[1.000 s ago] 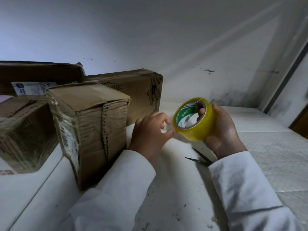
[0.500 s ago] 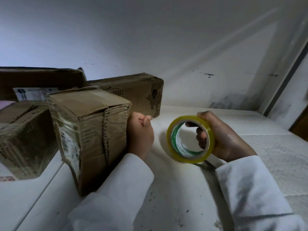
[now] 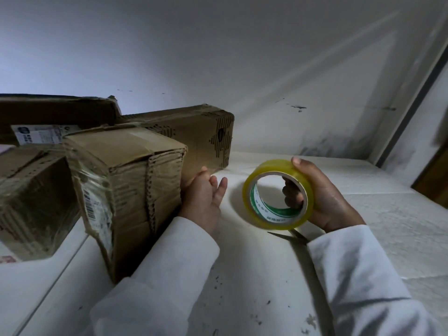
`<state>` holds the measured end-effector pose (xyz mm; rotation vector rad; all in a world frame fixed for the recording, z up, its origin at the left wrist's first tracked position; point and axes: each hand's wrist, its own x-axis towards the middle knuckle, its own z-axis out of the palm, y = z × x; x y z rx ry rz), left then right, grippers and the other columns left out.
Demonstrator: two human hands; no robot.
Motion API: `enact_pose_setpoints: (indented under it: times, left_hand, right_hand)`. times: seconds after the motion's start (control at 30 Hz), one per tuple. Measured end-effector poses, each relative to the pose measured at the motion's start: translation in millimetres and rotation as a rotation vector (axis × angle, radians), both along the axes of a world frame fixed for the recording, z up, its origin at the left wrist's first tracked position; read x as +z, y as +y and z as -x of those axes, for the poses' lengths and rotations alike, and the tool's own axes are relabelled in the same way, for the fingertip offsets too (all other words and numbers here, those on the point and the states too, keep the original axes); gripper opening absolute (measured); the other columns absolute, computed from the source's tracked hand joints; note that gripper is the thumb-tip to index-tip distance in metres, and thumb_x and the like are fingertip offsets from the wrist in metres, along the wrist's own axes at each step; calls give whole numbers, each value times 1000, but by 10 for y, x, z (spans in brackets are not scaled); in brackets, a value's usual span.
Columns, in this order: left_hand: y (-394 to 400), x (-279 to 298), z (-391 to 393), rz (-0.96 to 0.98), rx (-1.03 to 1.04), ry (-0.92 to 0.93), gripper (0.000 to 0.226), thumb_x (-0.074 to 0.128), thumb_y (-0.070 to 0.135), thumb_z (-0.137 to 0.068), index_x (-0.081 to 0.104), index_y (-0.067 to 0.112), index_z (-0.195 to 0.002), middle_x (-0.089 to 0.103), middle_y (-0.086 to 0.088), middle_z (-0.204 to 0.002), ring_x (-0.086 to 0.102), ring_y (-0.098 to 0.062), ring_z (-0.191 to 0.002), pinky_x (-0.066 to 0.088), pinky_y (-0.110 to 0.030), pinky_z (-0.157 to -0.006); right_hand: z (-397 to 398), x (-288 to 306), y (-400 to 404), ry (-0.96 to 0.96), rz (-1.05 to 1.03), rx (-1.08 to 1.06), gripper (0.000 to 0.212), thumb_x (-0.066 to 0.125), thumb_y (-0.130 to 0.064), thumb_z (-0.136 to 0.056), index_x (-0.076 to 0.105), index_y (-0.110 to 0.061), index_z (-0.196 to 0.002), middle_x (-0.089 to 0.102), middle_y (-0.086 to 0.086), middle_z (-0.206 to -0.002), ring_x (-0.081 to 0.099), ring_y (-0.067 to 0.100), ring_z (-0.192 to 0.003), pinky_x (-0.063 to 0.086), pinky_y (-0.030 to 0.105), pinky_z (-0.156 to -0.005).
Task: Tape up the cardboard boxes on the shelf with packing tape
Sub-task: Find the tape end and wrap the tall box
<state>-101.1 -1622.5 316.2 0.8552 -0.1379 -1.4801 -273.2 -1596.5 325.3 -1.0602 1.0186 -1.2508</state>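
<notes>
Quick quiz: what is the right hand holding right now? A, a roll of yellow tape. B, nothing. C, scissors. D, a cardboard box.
A: the right hand grips the tape roll, fingers through its core; the scissors lie on the shelf below.

Front box (image 3: 126,190): brown corrugated cardboard, matt, creased, its torn edge showing fluting; glossy clear film wraps its corner at 9 o'clock, over a paper barcode label (image 3: 93,204). Left box (image 3: 34,200): cardboard under shiny, wrinkled film. Rear box (image 3: 206,137): matt cardboard, printed. Tape roll (image 3: 278,194): glossy yellowish plastic on a card core. Scissor blades (image 3: 288,236): dull metal. Shelf (image 3: 388,214): white, matt, scuffed. Sleeves (image 3: 358,275): white cloth, matt.
</notes>
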Motion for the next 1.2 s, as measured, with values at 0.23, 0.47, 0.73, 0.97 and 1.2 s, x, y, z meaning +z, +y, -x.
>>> enact_pose_setpoints:
  times: [0.23, 0.47, 0.73, 0.97, 1.2]
  left_hand:
    - [114, 114, 29, 84, 14, 346, 31, 45, 3, -98, 51, 1, -67, 46, -4, -56, 45, -7, -58, 47, -31, -96]
    - [23, -270, -59, 592, -98, -1510, 18, 63, 16, -86, 66, 23, -103, 42, 12, -118, 30, -10, -114, 25, -9, -93]
    - [80, -88, -41, 717, -502, -777, 60, 34, -10, -89, 62, 27, -51, 71, 8, -90, 63, 0, -90, 43, -16, -87]
    - [74, 7, -39, 502, -571, -442, 27, 19, 8, -89, 44, 9, -78, 36, 3, -44, 36, -13, -47, 31, -27, -55]
    - [130, -204, 23, 557, -388, -1565, 51, 67, 67, -67, 47, 30, -98, 47, 14, -69, 50, -11, -70, 40, -27, -65]
  right_hand:
    - [20, -26, -25, -1, 102, -14, 27, 65, -44, -56, 55, -22, -43, 41, -4, -36, 37, 8, -32, 32, 20, -37]
    - [141, -122, -75, 598, 363, -526, 41, 67, -36, -78, 53, -2, -58, 44, -3, -48, 39, 10, -46, 33, 24, -48]
    - [132, -196, -127, 784, 390, -492, 37, 63, -43, -67, 59, -7, -62, 44, -3, -51, 40, 12, -52, 34, 29, -54]
    - [85, -162, -131, 687, 429, -411, 14, 63, -27, -71, 60, -14, -70, 51, -8, -60, 44, 3, -53, 37, 14, -52]
    - [47, -197, -150, 749, 449, -453, 21, 55, -33, -67, 50, -12, -69, 47, -5, -66, 43, 9, -62, 35, 23, -58]
